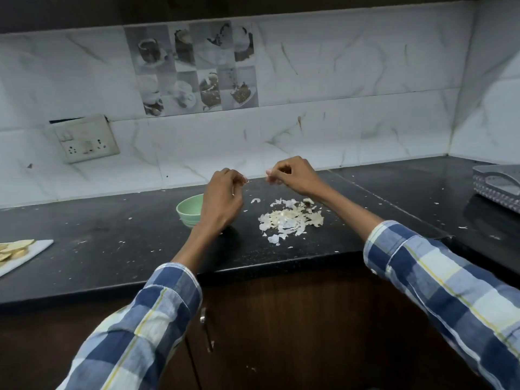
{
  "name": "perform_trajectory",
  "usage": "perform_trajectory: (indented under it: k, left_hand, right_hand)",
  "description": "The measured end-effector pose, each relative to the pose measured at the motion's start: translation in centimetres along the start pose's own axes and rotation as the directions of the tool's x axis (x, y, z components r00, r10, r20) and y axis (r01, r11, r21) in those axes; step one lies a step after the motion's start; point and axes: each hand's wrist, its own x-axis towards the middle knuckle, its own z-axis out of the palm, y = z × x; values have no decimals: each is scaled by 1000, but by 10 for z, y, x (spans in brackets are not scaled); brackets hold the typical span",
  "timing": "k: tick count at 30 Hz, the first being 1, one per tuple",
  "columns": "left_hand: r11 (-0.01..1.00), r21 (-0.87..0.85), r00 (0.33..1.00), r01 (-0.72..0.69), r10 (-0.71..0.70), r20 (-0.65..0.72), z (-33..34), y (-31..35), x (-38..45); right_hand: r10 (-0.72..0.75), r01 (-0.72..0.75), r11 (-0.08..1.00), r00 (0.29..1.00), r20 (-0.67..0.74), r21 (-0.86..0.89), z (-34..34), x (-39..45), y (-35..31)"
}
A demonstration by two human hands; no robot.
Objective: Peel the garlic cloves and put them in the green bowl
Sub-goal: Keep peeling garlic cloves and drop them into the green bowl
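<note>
Black speckled tabletop, small white flecks scattered over it. White board at the left edge, pale yellow slices on it. Grey perforated basket at the far right, cut off by the frame. Switch and socket plate on the white marble-look wall, tilted. Grey picture tiles of cups above. Dark wood cabinet door below, metal handle.

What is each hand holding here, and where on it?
Left hand and right hand each pinch something small and pale at their fingertips; what it is cannot be told.
</note>
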Motion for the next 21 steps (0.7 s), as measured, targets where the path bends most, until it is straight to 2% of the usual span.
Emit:
perform_trajectory:
  k: [2,4,7,11,15,18,21]
  left_hand:
    - [997,-44,998,-57,58,33,19,12,2]
    - [994,-86,994,-71,77,74,41,21,3]
    - [979,-201,990,25,3,139,73,29,11]
    - [939,-295,968,178,-113,226,99,25,16]
    - [944,-252,950,213,-141,277,111,11,12]
    - [951,-232,955,202,-139,261,112,4,12]
    - [968,-170,949,183,-128,289,111,1,10]
  right_hand:
    - [43,-41,997,999,23,-62,-19,-7,18]
    - [96,-85,992,988,121,-94,-35,-15,32]
    - [114,-80,985,966,233,-152,-48,-22,51]
    - [109,-62,985,948,299,-162,-46,-25,67]
    - [92,-8,975,923,373,-220,-31,-22,82]
    - [71,20,980,895,440,-199,-21,-15,86]
    - [72,-7,988,907,416,-155,-18,-8,89]
